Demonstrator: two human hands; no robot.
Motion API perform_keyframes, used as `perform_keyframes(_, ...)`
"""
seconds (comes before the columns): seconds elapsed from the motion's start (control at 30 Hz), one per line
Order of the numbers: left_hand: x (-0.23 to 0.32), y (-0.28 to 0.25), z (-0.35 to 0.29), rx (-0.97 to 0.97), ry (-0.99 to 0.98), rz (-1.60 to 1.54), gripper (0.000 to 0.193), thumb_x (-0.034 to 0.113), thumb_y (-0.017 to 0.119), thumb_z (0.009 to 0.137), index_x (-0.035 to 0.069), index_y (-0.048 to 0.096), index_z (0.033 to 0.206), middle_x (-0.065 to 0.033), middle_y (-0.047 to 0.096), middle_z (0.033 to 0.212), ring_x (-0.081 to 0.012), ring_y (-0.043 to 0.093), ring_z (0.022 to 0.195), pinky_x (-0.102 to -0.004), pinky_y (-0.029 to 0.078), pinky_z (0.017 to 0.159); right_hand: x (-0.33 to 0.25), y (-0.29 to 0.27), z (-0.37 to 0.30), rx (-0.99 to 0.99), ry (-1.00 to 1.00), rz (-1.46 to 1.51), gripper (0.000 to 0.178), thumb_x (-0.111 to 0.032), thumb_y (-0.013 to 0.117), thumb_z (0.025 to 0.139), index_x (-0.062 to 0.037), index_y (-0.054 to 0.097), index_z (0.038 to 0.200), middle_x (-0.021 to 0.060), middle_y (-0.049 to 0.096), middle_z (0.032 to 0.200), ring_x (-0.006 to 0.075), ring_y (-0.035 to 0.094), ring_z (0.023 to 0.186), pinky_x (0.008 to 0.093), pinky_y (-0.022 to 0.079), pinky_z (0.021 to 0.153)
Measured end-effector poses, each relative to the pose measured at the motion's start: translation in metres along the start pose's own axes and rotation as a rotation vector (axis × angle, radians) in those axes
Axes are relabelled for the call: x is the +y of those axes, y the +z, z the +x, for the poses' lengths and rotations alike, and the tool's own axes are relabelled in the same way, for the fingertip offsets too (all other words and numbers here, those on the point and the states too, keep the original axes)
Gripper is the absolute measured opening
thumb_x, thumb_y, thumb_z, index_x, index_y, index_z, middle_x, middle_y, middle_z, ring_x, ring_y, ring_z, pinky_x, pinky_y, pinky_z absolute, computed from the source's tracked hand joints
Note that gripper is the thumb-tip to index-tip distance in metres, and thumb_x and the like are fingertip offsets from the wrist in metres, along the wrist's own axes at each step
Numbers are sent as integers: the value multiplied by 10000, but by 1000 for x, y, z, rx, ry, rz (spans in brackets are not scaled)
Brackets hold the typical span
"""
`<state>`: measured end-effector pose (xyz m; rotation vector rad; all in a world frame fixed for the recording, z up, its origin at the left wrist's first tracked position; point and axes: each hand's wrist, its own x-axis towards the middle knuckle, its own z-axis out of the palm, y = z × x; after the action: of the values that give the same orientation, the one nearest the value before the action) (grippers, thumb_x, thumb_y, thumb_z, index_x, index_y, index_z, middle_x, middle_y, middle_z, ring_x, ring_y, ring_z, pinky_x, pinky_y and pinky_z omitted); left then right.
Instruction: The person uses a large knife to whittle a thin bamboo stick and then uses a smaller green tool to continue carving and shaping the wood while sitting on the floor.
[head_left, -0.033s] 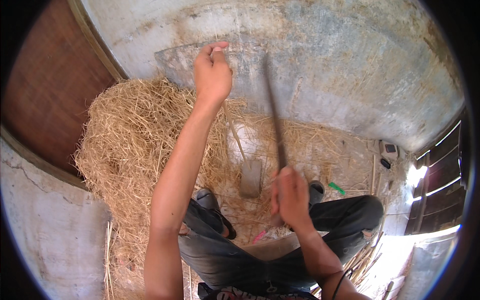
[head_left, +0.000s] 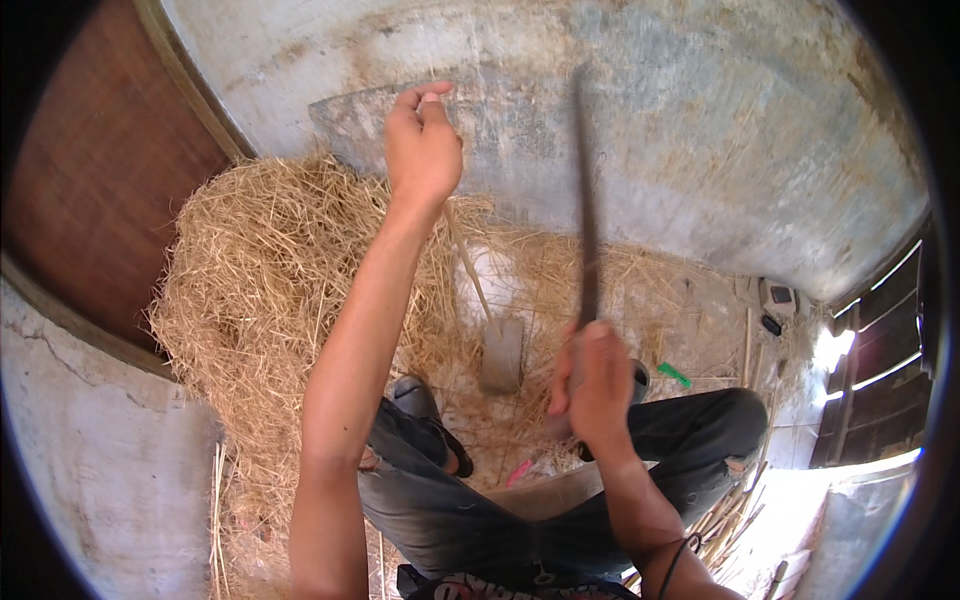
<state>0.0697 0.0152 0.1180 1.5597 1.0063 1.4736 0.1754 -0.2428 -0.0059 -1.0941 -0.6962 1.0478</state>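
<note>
My left hand (head_left: 424, 140) is raised in front of the wall, its fingers closed round the upper part of a thin stick (head_left: 470, 268). The stick slants down from behind my wrist, and its lower end meets the top of a small block (head_left: 502, 358) on the floor between my feet. To the right, my right hand (head_left: 597, 388) grips the handle of a long, dark-bladed machete (head_left: 586, 210). Its blade points up and away, to the right of the stick and apart from it, slightly blurred.
A big heap of straw (head_left: 270, 270) lies at the left against a brown panel (head_left: 110, 190). A stained wall (head_left: 700, 150) curves behind. On the floor are a green piece (head_left: 674, 375), a pink piece (head_left: 519, 472) and small devices (head_left: 778, 297). More sticks lie at the lower right.
My right hand and the machete have swung to the right, with the blade's tip now higher and farther from the stick. My left hand has barely shifted.
</note>
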Motion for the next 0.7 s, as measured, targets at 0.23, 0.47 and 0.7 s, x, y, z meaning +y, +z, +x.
perform_keyframes(0.23, 6, 12, -5, 48, 108, 237, 308, 157, 389, 1070, 20, 598, 1251, 41, 443, 659, -57, 404, 572, -272, 449, 566, 23, 5, -17, -125, -330, -713, 292, -296, 432, 1080, -11, 480, 1120, 69, 535, 765, 114, 493, 480, 290, 435, 439)
perform_keyframes(0.47, -1, 15, -1, 74, 136, 167, 307, 188, 414, 1060, 31, 590, 1256, -14, 560, 702, -87, 504, 562, -280, 434, 547, -32, -12, -9, 160, -59, 19, 348, -329, 462, 1077, 10, 510, 1138, 32, 524, 681, 112, 493, 494, 290, 443, 451)
perform_keyframes(0.7, -7, 34, 3, 108, 196, 109, 310, 199, 401, 1068, 24, 587, 1244, -10, 532, 691, -85, 505, 565, -291, 421, 527, 9, 2, -18, -50, -14, -578, 368, -389, 475, 1072, -29, 548, 1091, 24, 504, 634, 132, 538, 560, 308, 471, 497)
